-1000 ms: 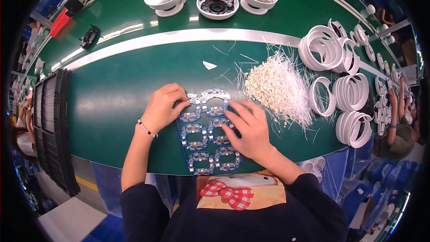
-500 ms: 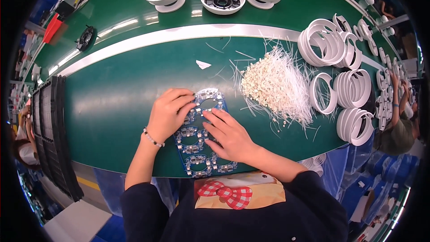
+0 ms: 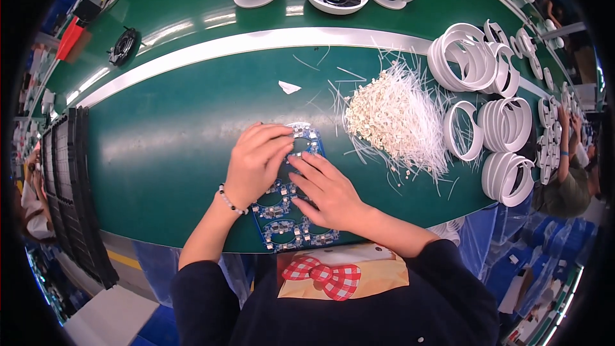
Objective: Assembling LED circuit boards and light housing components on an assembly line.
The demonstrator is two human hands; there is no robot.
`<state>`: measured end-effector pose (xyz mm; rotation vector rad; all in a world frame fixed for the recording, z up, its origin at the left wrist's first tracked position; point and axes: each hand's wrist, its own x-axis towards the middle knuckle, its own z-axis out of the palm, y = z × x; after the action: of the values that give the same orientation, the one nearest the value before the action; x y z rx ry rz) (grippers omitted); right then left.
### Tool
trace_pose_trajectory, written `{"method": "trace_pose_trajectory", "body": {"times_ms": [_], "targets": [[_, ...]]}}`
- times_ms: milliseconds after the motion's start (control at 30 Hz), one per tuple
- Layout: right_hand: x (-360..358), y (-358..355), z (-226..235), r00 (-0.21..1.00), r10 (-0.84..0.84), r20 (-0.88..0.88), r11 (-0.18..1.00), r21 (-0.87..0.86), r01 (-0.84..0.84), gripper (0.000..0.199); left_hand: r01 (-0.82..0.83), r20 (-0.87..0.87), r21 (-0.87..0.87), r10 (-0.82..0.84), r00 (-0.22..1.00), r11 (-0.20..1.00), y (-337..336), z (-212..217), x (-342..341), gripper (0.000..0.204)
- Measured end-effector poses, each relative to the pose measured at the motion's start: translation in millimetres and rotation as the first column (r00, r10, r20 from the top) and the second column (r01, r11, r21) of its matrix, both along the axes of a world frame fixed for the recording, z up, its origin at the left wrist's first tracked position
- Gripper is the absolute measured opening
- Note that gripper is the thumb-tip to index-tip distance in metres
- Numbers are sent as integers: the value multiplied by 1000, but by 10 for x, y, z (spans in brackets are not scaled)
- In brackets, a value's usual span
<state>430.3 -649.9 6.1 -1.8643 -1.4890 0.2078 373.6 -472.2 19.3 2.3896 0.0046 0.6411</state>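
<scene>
A panel of blue circuit boards [image 3: 280,225], joined in ring shapes and dotted with small components, lies on the green worktable at its near edge. Over the panel's far end is my left hand [image 3: 259,157], its fingers bent in toward the thumb. Whatever may be between those fingertips is too small or hidden to make out. My right hand [image 3: 328,193] rests on the panel's right side, fingers spread and laid over the boards. Both hands cover parts of the panel's middle. Right of them is a heap of white wires with small cream connectors [image 3: 391,115].
White plastic rings [image 3: 462,131] stand stacked at the right. Black trays [image 3: 67,186] line the left edge. Beyond a pale rail [image 3: 256,39], white rounded housings [image 3: 336,0] and a black round part [image 3: 123,46] sit on a green surface. A paper scrap [image 3: 289,87] lies ahead.
My left hand has shifted right across the panel's far end, its fingers drawing closer to the thumb. My right hand has barely moved. The white housings beyond the rail have moved right.
</scene>
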Motion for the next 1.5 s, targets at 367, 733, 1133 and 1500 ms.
{"method": "trace_pose_trajectory", "body": {"times_ms": [367, 733, 1133, 1500], "targets": [[20, -10, -9, 999, 32, -4, 999, 8, -32, 39, -97, -124, -34, 92, 988, 995, -24, -62, -15, 11], [16, -10, -27, 1000, 10, -19, 1000, 17, -10, 40, -97, -66, 9, 97, 993, 995, -96, 14, 135, 7], [32, -10, -26, 999, 16, -33, 1000, 28, -15, 41, -108, -119, -422, 63, 991, 900, -98, 106, 233, 8], [28, -8, -34, 999, 15, -35, 999, 33, -14, 45, 89, -75, 57, -85, 994, 994, -165, -92, 349, 11]]}}
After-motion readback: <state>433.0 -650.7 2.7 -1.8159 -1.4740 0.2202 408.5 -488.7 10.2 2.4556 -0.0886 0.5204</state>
